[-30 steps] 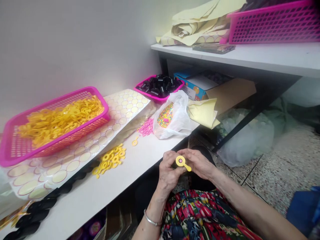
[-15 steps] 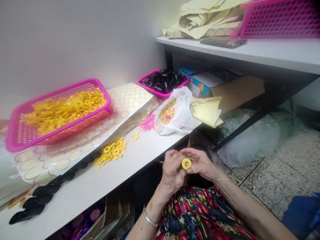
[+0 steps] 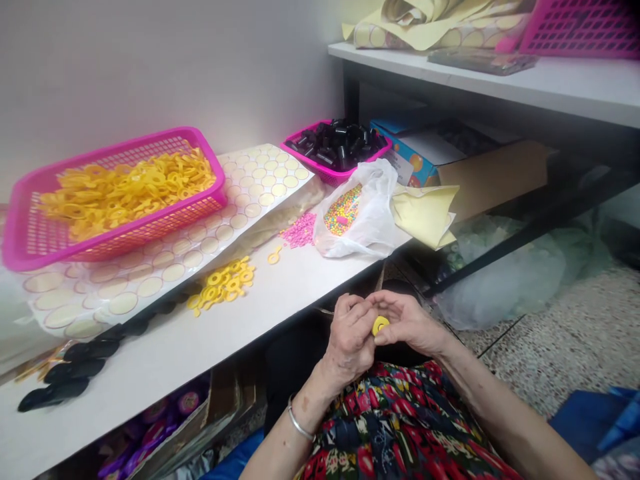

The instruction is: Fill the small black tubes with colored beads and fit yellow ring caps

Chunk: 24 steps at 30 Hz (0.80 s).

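Note:
Close together over my lap are my left hand (image 3: pixel 351 337) and my right hand (image 3: pixel 409 325). A small yellow ring-shaped plastic piece (image 3: pixel 380 325) shows between them, pinched by my right thumb and fingers. My left fingers are curled closed against its other side; what lies inside them is hidden. On the bench beyond, a small pile of yellow ring pieces with short stems (image 3: pixel 223 285) lies near a single loose yellow ring piece (image 3: pixel 274 256). Pink pellets (image 3: pixel 300 231) are heaped beside a white plastic bag (image 3: pixel 377 217) with many-coloured pellets in it.
A pink basket (image 3: pixel 220 190) of yellow ring pieces stands on sticker sheets (image 3: pixel 173 273). Behind the bag is a pink basket (image 3: pixel 330 175) of black tubes. Black pieces (image 3: pixel 75 371) line the bench's left front. A shelf (image 3: pixel 590 87) crosses the right, above an open carton (image 3: pixel 495 180).
The yellow ring piece has turned; the pink centre seen earlier no longer shows, and my fingers cover more of it. The view has tilted slightly down.

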Tool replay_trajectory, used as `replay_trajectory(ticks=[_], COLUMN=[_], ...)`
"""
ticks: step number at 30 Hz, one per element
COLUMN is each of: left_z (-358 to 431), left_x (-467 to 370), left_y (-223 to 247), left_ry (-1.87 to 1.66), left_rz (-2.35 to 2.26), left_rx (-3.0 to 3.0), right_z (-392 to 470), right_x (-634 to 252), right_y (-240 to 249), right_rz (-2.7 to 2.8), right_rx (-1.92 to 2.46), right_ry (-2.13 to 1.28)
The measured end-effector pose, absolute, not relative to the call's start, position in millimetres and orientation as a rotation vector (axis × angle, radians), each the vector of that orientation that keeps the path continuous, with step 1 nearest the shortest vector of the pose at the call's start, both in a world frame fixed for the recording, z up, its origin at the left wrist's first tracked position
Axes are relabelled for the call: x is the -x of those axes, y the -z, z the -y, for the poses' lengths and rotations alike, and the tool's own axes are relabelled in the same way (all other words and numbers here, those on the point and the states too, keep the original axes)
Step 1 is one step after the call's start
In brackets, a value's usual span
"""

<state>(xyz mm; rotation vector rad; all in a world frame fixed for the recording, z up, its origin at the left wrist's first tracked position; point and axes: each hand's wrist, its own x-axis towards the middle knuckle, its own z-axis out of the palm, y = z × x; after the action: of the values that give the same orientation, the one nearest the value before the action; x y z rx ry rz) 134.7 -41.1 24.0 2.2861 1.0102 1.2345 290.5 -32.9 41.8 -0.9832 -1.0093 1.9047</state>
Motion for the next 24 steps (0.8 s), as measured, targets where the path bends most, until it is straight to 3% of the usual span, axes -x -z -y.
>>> replay_trajectory(ticks=[10, 24], left_z=[37, 38], left_x=[-125, -110], left_y=[-18, -14], left_ry=[-1.213, -1.275], left_rz=[-1.037, -1.132], left_rx=[-2.156, -2.006], right_z=[34, 25], right_x=[-266, -247], right_y=[-26, -28], right_rz=[0.920, 0.965], right_rx=[1.058, 1.024], right_ry=[-1.775, -1.899])
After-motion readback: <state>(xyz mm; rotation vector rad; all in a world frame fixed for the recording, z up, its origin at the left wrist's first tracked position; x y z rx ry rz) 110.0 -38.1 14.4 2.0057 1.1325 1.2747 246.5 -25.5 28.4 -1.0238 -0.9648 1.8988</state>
